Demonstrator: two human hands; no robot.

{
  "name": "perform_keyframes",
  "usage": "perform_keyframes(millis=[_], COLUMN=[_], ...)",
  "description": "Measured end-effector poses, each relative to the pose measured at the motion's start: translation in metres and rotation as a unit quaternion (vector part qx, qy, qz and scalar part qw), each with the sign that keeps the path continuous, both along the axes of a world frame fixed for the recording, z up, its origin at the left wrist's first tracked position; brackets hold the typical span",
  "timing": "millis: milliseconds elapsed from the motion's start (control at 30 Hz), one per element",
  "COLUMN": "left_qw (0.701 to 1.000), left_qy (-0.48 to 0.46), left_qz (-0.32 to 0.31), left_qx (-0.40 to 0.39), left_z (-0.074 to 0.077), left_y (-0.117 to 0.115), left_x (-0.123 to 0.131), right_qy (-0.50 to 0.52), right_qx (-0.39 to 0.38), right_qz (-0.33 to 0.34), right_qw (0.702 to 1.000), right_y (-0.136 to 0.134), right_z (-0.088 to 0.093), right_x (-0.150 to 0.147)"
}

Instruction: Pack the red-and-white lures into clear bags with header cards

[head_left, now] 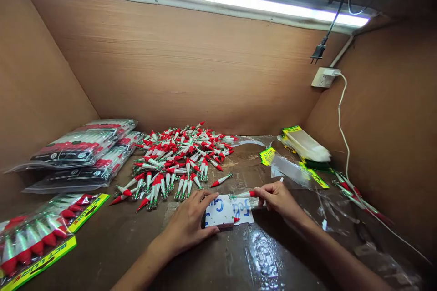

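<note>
Red-and-white squid jig (245, 194) — just right of centre in the lower half of the frame — is pinched by its red end between my right hand's (279, 198) thumb and fingers. My left hand (190, 214), at lower centre, grips the left end of a white card with blue lettering (221, 208); the jig lies along its upper edge. More jigs (184, 154) heap mid-frame, filled clear bags (77, 143) stack at the left, and yellow-topped packets (307, 143) lie at the right.
</note>
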State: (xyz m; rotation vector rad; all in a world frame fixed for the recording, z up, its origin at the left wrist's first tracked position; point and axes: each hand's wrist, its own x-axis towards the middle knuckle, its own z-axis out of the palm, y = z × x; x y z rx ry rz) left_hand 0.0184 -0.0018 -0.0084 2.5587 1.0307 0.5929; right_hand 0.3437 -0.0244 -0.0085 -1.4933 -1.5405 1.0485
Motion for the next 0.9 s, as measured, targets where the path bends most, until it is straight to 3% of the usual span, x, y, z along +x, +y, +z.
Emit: perform_keyframes(millis=[133,400,500,667,900], left_qw=[1.000,1.000,1.000,1.000,1.000], left_qy=[0.006,0.010,0.008,0.006,0.011], left_qz=[-0.008,-0.012,-0.016,-0.007,-0.007], left_qx=[-0.018,-0.021,-0.026,-0.018,-0.025], left_z=[0.002,0.002,0.002,0.001,0.001], left_y=[0.001,0.002,0.001,0.000,0.000], left_x=[0.001,0.001,0.001,0.002,0.002], right_qy=[-0.078,-0.069,-0.116,-0.237,-0.284], right_qx=[0.015,0.017,0.078,0.197,0.253], right_qz=[0.062,0.077,0.089,0.122,0.178], right_qw=[0.995,0.995,0.986,0.944,0.908], right_y=[0.002,0.003,-0.002,-0.007,-0.010], right_z=[-0.001,0.002,-0.002,-0.012,-0.025], right_x=[0.007,0.023,0.004,-0.041,-0.045])
